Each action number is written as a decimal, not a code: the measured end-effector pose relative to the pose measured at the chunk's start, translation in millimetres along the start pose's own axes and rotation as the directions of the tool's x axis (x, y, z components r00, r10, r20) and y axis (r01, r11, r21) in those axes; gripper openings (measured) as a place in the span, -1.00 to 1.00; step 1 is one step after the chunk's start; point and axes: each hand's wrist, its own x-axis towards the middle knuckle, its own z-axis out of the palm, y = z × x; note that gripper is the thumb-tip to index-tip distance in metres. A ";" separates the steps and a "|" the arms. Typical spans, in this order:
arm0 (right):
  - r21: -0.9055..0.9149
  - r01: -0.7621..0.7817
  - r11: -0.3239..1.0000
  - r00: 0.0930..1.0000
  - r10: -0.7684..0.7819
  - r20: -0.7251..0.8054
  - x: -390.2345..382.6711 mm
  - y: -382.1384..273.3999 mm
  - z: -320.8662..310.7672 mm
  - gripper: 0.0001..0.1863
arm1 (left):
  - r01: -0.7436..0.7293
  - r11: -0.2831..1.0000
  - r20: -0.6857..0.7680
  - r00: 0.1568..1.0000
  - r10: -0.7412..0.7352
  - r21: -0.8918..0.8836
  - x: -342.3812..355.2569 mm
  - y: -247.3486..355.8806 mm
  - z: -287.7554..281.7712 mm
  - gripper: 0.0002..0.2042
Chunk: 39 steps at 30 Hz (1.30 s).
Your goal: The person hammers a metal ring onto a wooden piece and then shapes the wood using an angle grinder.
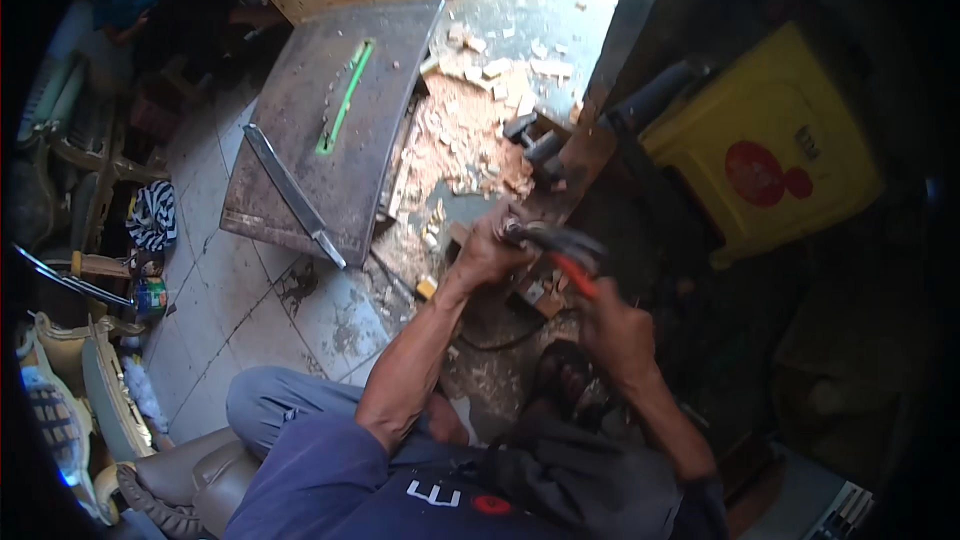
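Note:
My left hand [488, 252] grips a small dark piece at its fingertips, held low over the wood scraps. My right hand [612, 328] holds pliers with orange-red handles [568, 258]; their dark jaws reach up and left to the piece at my left fingers. The motion blurs the tool head. Both forearms come up from the lower edge, over my blue trousers and dark shirt. A small wooden block [540, 292] lies just under the pliers.
A rusty metal saw table [330, 130] with a green slot stands left of the hands, a long bar lying across it. Sawdust and wood offcuts [470, 130] cover the tiled floor. A yellow plastic container [770, 140] stands right. Chair parts crowd the left edge.

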 end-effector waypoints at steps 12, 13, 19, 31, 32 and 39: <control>0.068 -0.039 0.997 0.999 0.038 0.015 14.2 -11.7 -14.4 -0.81 | -0.053 0.989 -0.054 0.997 0.061 0.140 14.1 -8.5 -14.7 -0.60; 0.195 0.045 0.980 0.993 -0.023 -0.114 14.6 -21.5 -26.9 -0.81 | -0.013 0.995 -0.043 0.999 0.017 0.101 16.6 -10.9 -15.7 -0.59; -0.080 -0.024 0.997 0.994 0.033 0.108 5.4 -4.4 -1.3 -0.68 | -0.063 0.996 -0.032 0.997 0.064 0.058 -3.0 -9.1 -0.2 -0.60; 0.204 -0.122 0.971 0.990 0.106 0.087 12.0 -2.9 -11.1 -0.78 | -0.053 0.997 -0.013 0.998 0.054 0.057 4.4 -3.3 -11.2 -0.65; 0.347 -0.062 0.936 0.997 0.075 -0.025 8.2 -10.5 -15.3 -0.76 | -0.049 0.999 -0.004 0.999 0.049 0.020 -6.0 -4.8 -10.0 -0.66; -0.047 -0.122 0.991 0.985 0.126 0.114 15.7 8.7 -4.4 -0.69 | -0.058 0.990 -0.063 0.996 0.067 0.129 4.4 -9.1 -5.3 -0.66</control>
